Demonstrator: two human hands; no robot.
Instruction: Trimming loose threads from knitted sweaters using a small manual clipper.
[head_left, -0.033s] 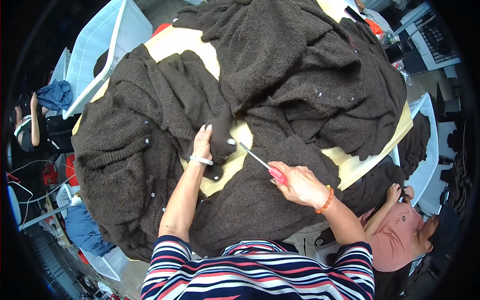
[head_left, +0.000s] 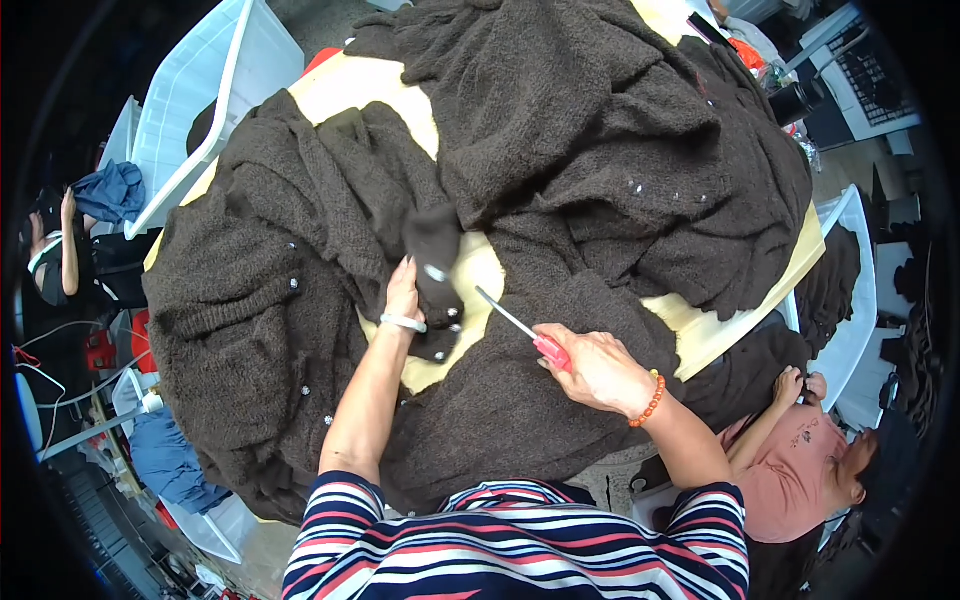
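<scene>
My left hand [head_left: 402,295], with a pale bangle at the wrist, is closed on the edge of a dark brown knit garment [head_left: 250,220]. Shiny round buttons dot that edge, and a blurred one [head_left: 435,272] sits just right of my fingers. My right hand [head_left: 605,370] grips the pink-red handle of a screwdriver [head_left: 515,322]. Its thin metal shaft points up and left, the tip apart from the buttons, over a yellow patch of the table [head_left: 482,272]. An orange bead bracelet circles my right wrist.
More dark knit garments [head_left: 590,110] are heaped across the yellow table. White plastic bins [head_left: 225,90] stand at the far left and the right [head_left: 850,290]. A person in a pink top [head_left: 795,470] sits at the right, another person [head_left: 65,250] at the left. A keyboard [head_left: 868,80] lies far right.
The buttoned edge by my left hand has shifted, its top button moving left and slightly up. My right hand and the screwdriver have moved very slightly left.
</scene>
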